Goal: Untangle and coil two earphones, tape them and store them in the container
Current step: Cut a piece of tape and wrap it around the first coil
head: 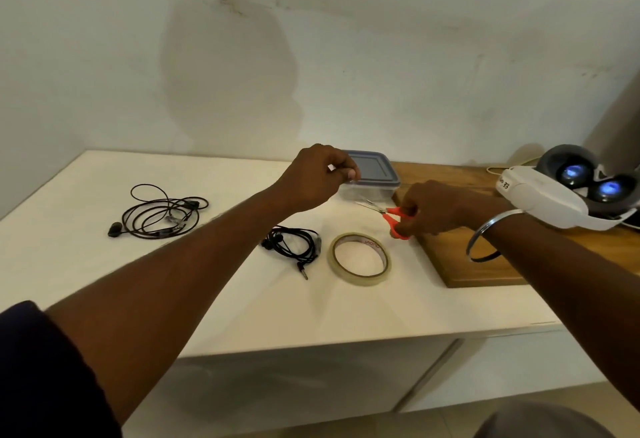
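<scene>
A loosely coiled black earphone (160,211) lies at the left of the white table. A second black earphone (293,243), coiled tighter, lies in the middle beside a roll of clear tape (359,259). My left hand (318,176) is raised above the table and pinches a small piece of tape between thumb and fingers. My right hand (433,207) grips the red-handled scissors (393,216), whose blades point left toward the container (372,174). The clear container has a grey lid on it and stands behind my left hand.
A wooden board (460,261) lies on the right part of the white table (242,299). A white headset (568,188) rests at the far right. A wall stands right behind the table. A metal bangle (485,240) is on my right wrist.
</scene>
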